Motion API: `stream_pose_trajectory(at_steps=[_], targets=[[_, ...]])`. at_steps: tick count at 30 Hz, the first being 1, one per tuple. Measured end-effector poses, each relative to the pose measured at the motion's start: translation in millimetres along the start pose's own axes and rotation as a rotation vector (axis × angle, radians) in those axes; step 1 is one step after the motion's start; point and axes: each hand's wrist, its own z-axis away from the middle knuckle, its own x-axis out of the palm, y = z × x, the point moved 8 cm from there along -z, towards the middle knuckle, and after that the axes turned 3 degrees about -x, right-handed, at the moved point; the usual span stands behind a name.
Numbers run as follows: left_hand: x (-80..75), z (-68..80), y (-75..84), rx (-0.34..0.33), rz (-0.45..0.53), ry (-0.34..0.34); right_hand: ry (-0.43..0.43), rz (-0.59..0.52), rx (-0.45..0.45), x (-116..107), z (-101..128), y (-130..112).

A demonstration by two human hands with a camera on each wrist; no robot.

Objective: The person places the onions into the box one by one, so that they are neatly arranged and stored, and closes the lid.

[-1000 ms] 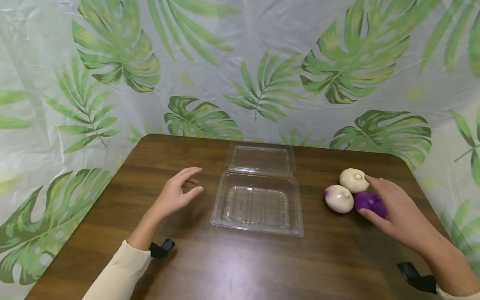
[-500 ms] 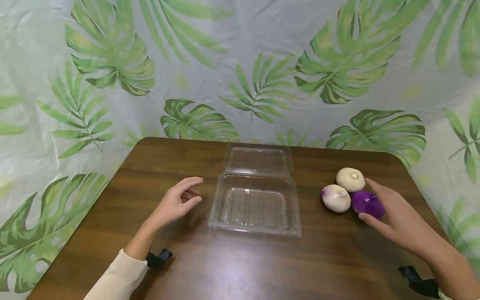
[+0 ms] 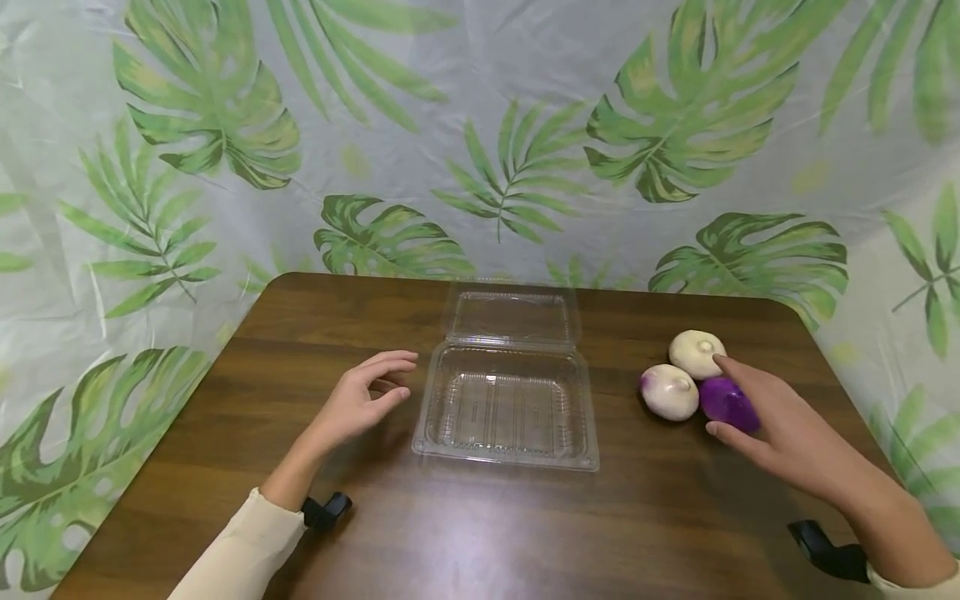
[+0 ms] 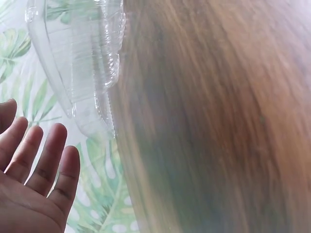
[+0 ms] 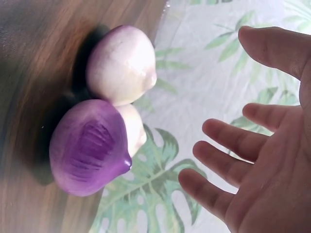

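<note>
On the right of the table lie three round vegetables that look like onions or turnips. One is a glossy purple bulb [image 3: 727, 405], one a white bulb [image 3: 696, 353], and one a white bulb with a purple blush [image 3: 670, 392]. My right hand [image 3: 795, 433] hovers over the purple bulb, partly covering it in the head view. The right wrist view shows the fingers spread and a gap before the bulbs. Beside the left edge of the clear plastic clamshell box [image 3: 506, 458], my left hand [image 3: 360, 400] is held in the air, fingers relaxed, holding nothing.
The box stands mid-table with its lid [image 3: 512, 317] folded back, away from me. Beneath everything is a brown wooden table [image 3: 465, 525]. A leaf-patterned curtain [image 3: 510, 125] hangs right behind its far edge.
The view has shifted slightly. My right hand has come a little further over the purple bulb, and my left hand a little nearer the box. The bulbs and box stay put.
</note>
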Motion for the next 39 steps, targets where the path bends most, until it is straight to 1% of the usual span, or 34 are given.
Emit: stream_pose_trajectory(at_steps=[4, 9, 14, 20, 23, 31, 39], targets=[[6.9, -5.0, 0.7, -0.001, 0.013, -0.025, -0.011, -0.001, 0.017, 2, 1, 2], [13.4, -6.5, 1.5, -0.016, 0.048, -0.054, -0.012, -0.011, 0.025, 6, 3, 1], [19.4, -7.0, -4.0, -0.042, 0.085, -0.077, -0.027, -0.006, 0.032, 8, 3, 1], [22.4, -10.5, -13.2, -0.058, 0.156, -0.088, -0.045, -0.002, 0.035, 10, -1, 2], [26.2, -11.7, -14.7, -0.061, 0.172, -0.105, -0.047, 0.003, 0.032, 11, -3, 2], [35.8, -14.4, -14.1, -0.055, 0.192, -0.137, -0.073, -0.002, 0.041, 14, -6, 6], [40.8, -14.4, -11.3, -0.074, 0.261, -0.154, -0.077, -0.003, 0.050, 15, -7, 12]])
